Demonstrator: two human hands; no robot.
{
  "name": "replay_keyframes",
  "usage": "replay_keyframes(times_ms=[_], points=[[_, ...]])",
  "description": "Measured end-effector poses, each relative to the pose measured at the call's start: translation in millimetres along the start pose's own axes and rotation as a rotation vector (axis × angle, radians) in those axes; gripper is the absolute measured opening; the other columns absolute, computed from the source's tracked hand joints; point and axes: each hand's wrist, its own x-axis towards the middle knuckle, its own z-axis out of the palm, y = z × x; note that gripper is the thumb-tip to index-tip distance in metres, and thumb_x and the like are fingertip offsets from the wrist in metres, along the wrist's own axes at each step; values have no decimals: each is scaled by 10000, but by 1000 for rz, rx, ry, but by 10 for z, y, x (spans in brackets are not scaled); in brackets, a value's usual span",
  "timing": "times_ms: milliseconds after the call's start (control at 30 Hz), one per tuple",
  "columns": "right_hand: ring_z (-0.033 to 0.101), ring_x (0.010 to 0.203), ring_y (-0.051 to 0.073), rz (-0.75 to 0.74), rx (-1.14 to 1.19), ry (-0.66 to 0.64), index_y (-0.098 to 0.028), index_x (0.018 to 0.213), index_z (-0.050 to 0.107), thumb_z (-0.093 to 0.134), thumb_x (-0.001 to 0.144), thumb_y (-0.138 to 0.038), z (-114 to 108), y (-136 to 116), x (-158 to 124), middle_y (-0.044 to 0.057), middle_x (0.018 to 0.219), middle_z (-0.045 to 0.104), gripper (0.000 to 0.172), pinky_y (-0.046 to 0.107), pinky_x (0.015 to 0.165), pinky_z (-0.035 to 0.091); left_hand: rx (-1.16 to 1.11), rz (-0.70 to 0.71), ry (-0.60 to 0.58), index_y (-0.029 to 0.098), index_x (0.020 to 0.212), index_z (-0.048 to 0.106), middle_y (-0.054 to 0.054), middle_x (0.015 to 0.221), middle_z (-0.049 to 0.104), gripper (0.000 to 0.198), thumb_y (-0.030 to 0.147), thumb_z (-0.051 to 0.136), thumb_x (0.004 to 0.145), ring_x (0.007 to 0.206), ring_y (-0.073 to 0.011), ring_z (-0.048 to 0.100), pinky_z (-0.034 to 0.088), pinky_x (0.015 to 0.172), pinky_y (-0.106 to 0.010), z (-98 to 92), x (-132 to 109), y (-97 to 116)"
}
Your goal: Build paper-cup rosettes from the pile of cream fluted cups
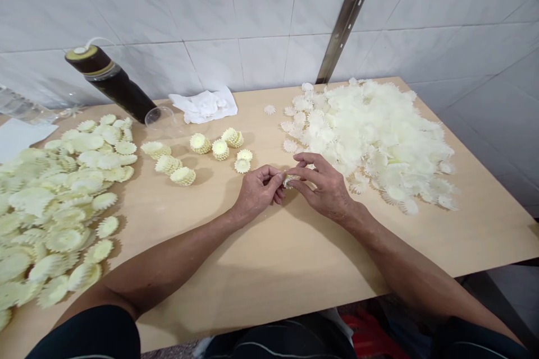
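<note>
My left hand (pixel 256 189) and my right hand (pixel 327 186) meet above the middle of the table. Between their fingertips is a small pale yellow flower piece (pixel 288 182), mostly covered by the fingers. Both hands pinch it with thumb and forefinger, and the other right fingers are partly raised. Just right of my right hand spreads a heap of thin, whitish, toothed petal discs (pixel 379 123). Beyond my left hand stand several small stacks of ruffled yellow petals (pixel 183 176), some tight and rounded like flower heads (pixel 220 150).
On the left lies a big pile of thicker pale yellow petal discs (pixel 67 202). Along the tiled wall are a dark bottle (pixel 120 87), a clear plastic cup (pixel 160 119) and crumpled white tissue (pixel 206 105). One loose disc (pixel 269 109) lies near the heap.
</note>
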Motion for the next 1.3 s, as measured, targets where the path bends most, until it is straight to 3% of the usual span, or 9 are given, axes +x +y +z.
replay_keyframes(times_ms=[133, 333, 467, 567, 767, 1100, 1300], points=[[730, 1070, 256, -4, -12, 37, -234, 1043, 775, 678, 1017, -194, -16, -28, 23, 149, 1247, 698, 108, 400, 806, 672, 7, -4, 3, 152, 877, 676, -21, 603, 697, 486, 630, 758, 902, 466, -125, 649, 512, 443, -206, -13, 18, -21], [752, 1051, 243, 62, 64, 197, -239, 1008, 738, 697, 997, -157, -104, -241, 79, 99, 1092, 765, 92, 419, 913, 657, -61, -29, 30, 170, 846, 620, -2, 582, 664, 526, 673, 770, 863, 424, -127, 619, 534, 420, -236, 18, 78, -35], [759, 913, 204, 259, 244, 354, -237, 1034, 700, 656, 1043, -258, -191, -287, 105, 72, 1095, 762, 49, 372, 770, 677, -93, -59, 59, 180, 826, 579, 1, 605, 664, 510, 649, 775, 868, 432, -126, 628, 526, 411, -232, 20, 83, -36], [752, 864, 195, 432, 411, 479, -241, 1044, 669, 674, 1037, -393, -261, -241, 139, 68, 1134, 761, 153, 389, 749, 693, -59, -44, 56, 187, 839, 565, 10, 597, 660, 468, 612, 747, 912, 431, -121, 620, 518, 420, -223, 9, 48, -54], [712, 699, 187, 731, 612, 153, -216, 932, 707, 808, 905, -542, -258, -84, 148, 18, 760, 723, 343, 375, 683, 674, 27, 63, 29, 182, 912, 621, 19, 626, 657, 432, 604, 697, 962, 473, -96, 604, 513, 472, -200, 27, -40, -86], [683, 671, 161, 768, 603, 80, -199, 1058, 747, 881, 809, -471, -277, -80, 153, 22, 851, 745, 392, 356, 692, 628, 79, 54, 4, 178, 938, 654, 16, 630, 653, 407, 582, 687, 982, 487, -96, 593, 513, 481, -204, 3, -40, -120], [658, 713, 157, 762, 518, 66, -208, 1077, 750, 845, 861, -450, -262, -23, 96, 12, 848, 724, 337, 316, 684, 559, 83, 54, 0, 173, 934, 659, 16, 639, 647, 396, 564, 688, 986, 498, -97, 599, 517, 479, -202, 13, -45, -100]])
